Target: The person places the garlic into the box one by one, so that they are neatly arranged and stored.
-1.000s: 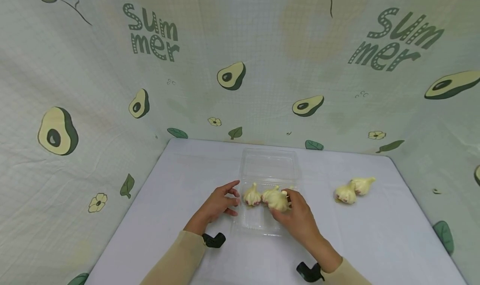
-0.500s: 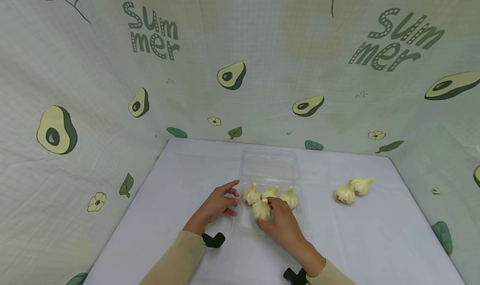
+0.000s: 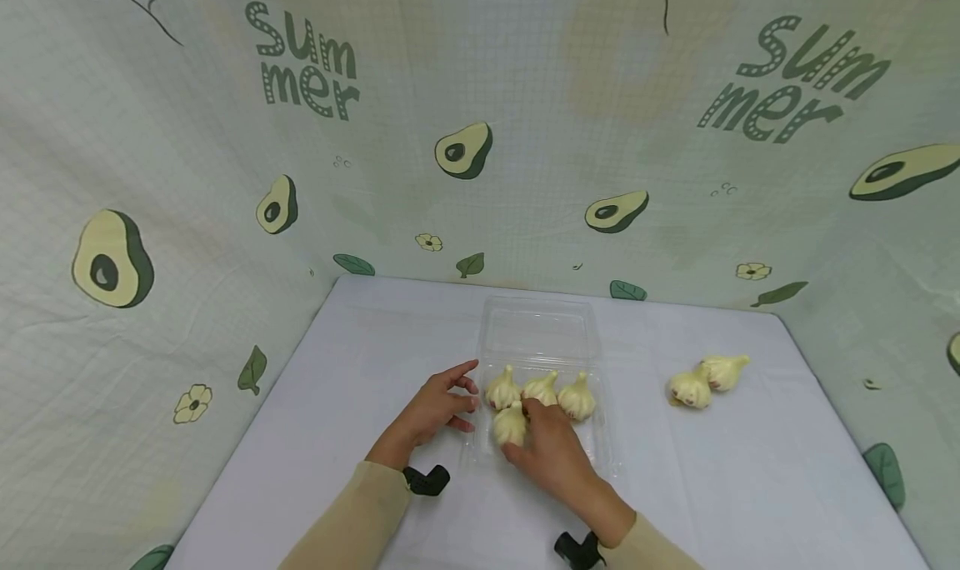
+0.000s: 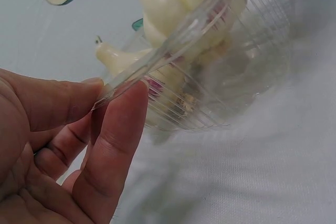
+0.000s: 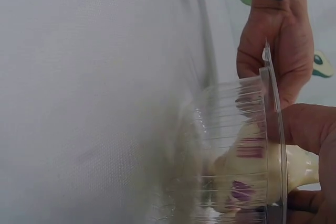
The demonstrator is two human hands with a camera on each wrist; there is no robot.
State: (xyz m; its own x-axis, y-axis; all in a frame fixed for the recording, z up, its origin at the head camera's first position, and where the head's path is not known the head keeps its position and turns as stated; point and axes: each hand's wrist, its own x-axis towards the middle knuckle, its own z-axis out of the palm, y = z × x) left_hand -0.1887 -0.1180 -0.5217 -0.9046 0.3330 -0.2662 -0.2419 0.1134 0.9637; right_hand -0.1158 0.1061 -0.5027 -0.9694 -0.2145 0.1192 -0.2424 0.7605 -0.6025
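Both hands are at the clear box (image 3: 487,457): the right hand (image 3: 553,445) holds a garlic bulb (image 3: 510,427) between thumb and fingers, and the left hand (image 3: 438,407) pinches the box's left rim, thumb above and a fingertip below, as the left wrist view shows. The held bulb is inside the box, toward its front left, with its stem up; whether its base rests on the floor of the box cannot be told. Purple streaks show through the ribbed wall in the right wrist view.

Just behind it, three more bulbs stand in a row with stems up: a left bulb (image 3: 502,392), a middle bulb (image 3: 540,387) and a right bulb (image 3: 577,400). The box's lid (image 3: 538,328) lies open on the far side, folded back from the hinge.

Well to the right of the box, two bulbs lie close together on the white table (image 3: 337,362). The near bulb (image 3: 690,389) leans against or just beside the far bulb (image 3: 724,372), whose stem points right.

Beige sleeves (image 3: 356,512) cover the forearms, and a black camera (image 3: 428,480) sits at each wrist. Around the table hangs a pale cloth (image 3: 525,70) printed with avocados, leaves, small flowers and the word "summer" twice.
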